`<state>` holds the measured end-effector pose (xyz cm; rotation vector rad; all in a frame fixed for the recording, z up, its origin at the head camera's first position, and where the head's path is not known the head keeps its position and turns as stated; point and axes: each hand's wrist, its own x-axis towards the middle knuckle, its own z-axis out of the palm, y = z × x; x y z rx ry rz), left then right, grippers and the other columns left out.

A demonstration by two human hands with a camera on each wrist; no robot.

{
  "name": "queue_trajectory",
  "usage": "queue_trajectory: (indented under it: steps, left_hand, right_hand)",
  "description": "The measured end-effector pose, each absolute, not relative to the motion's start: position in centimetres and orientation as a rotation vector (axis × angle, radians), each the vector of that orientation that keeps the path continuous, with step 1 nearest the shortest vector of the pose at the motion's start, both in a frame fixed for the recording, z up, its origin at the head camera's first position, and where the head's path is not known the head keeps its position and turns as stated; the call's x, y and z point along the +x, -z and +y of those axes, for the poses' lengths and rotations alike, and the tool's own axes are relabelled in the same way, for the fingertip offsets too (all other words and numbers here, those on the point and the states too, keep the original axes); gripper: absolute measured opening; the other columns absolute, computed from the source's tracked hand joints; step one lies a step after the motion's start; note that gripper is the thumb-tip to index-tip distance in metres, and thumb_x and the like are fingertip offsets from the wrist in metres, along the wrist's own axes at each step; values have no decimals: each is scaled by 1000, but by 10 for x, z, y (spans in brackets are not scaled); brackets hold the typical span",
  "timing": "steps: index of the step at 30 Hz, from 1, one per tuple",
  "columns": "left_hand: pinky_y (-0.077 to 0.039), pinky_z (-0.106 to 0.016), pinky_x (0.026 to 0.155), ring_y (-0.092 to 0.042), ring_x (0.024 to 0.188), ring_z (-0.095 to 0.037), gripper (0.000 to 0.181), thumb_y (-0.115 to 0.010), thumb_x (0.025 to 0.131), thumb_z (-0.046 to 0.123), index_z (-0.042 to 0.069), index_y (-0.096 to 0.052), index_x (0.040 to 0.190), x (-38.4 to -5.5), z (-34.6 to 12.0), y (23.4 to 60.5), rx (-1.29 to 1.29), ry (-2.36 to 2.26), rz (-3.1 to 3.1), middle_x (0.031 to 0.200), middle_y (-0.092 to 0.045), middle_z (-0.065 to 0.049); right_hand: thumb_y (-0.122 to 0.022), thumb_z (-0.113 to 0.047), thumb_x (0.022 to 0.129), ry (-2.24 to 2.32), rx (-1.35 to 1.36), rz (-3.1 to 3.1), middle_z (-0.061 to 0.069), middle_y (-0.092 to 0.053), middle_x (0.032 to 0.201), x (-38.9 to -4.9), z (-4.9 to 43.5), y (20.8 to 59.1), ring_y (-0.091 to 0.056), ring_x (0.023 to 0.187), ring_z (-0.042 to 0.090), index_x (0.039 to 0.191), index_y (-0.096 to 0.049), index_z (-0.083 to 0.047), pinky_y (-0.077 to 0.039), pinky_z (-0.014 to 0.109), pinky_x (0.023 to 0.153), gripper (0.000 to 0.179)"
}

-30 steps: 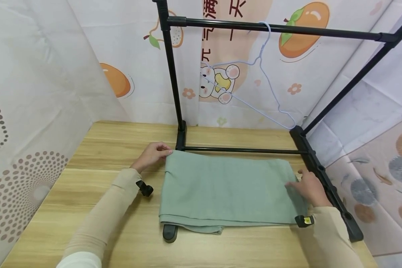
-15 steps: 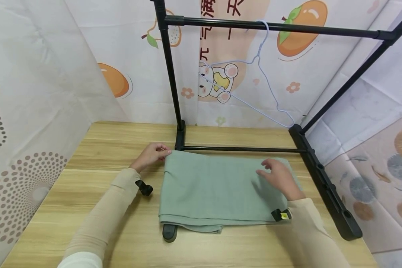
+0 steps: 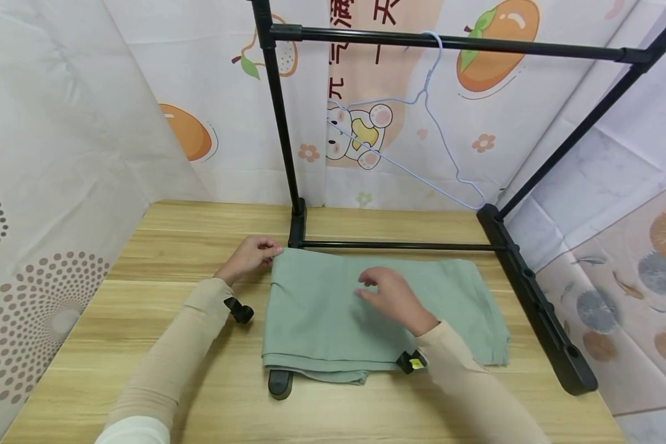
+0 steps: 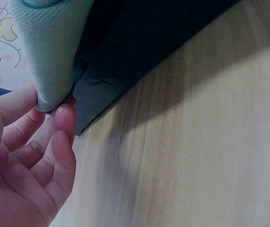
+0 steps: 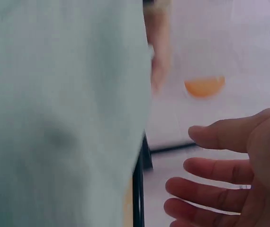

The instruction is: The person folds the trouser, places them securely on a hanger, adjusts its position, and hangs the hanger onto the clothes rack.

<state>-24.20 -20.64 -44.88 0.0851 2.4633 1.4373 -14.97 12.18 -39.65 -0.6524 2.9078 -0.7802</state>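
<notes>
- Background is formed by printed white sheets (image 3: 244,179), seen across the top and both sides of the frame.
- Wood-grain table (image 3: 161,296) is spread below.
- Upon it, centre to right, a black rack (image 3: 505,46) is stood; pale blue hanger (image 3: 425,92) is hung from its top bar.
- Folded green cloth (image 3: 311,327) is laid at lower centre, over one rack foot (image 3: 280,385).
- Upper left corner of the cloth is pinched between thumb and fingers of the left hand (image 3: 248,259).
- Right hand (image 3: 393,297) is held above the cloth's middle, clear of it; fingers loosely bent, thumb parted from them.
</notes>
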Motion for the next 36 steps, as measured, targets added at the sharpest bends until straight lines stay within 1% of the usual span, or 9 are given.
queue_trajectory:
  steps: [7,17,22,25,28,33,36]
  left_hand:
    - [-54,-31,75,-61,82,-19,31,-60,97,28,0,-64,109,-242,-206,446,76,-1423,2479,97,-63,-8]
    - [-55,-32,77,-61,83,-17,33,-60,98,29,-1,-64,112,-242,-205,448,80,-1423,2482,104,-65,-12]
    - [-55,-30,77,-62,83,-16,34,-60,98,29,-2,-64,113,-243,-206,451,88,-1420,2500,107,-66,-15]
    - [-56,-31,77,-63,83,-17,35,-60,98,28,-3,-64,113,-243,-206,452,104,-1406,2514,107,-66,-16]
    - [-55,-32,78,-63,85,-18,34,-60,98,28,-3,-64,113,-242,-206,453,107,-1402,2516,107,-66,-16]
    - [-54,-31,79,-63,87,-18,34,-58,99,29,0,-65,115,-241,-206,452,96,-1396,2510,109,-66,-14]
    - [-54,-31,79,-63,87,-19,33,-58,99,29,0,-65,115,-242,-207,452,106,-1393,2510,109,-66,-14]
  right_hand:
    - [-71,-21,90,807,-961,2791,6,-72,97,-132,74,393,-65,90,19,101,-72,-6,-53,37,81,19]
    - [-70,-35,90,608,-1301,2694,-4,-70,96,-107,34,394,-63,90,10,102,-72,-13,-50,25,85,25]
    - [-71,-41,88,502,-1355,2668,-8,-67,97,-99,22,399,-60,89,5,104,-71,-18,-48,19,81,28]
    - [-70,-42,88,452,-1366,2660,-8,-67,99,-96,18,402,-61,91,4,105,-71,-19,-48,17,81,29]
    - [-70,-43,88,403,-1379,2655,-9,-66,99,-94,14,406,-60,91,3,106,-70,-20,-48,17,79,30]
    - [-71,-43,87,341,-1419,2667,-10,-64,96,-92,11,412,-58,84,1,107,-70,-20,-46,14,72,31]
    - [-71,-40,88,316,-1440,2692,-9,-63,93,-91,10,414,-53,78,0,106,-70,-19,-43,13,67,28]
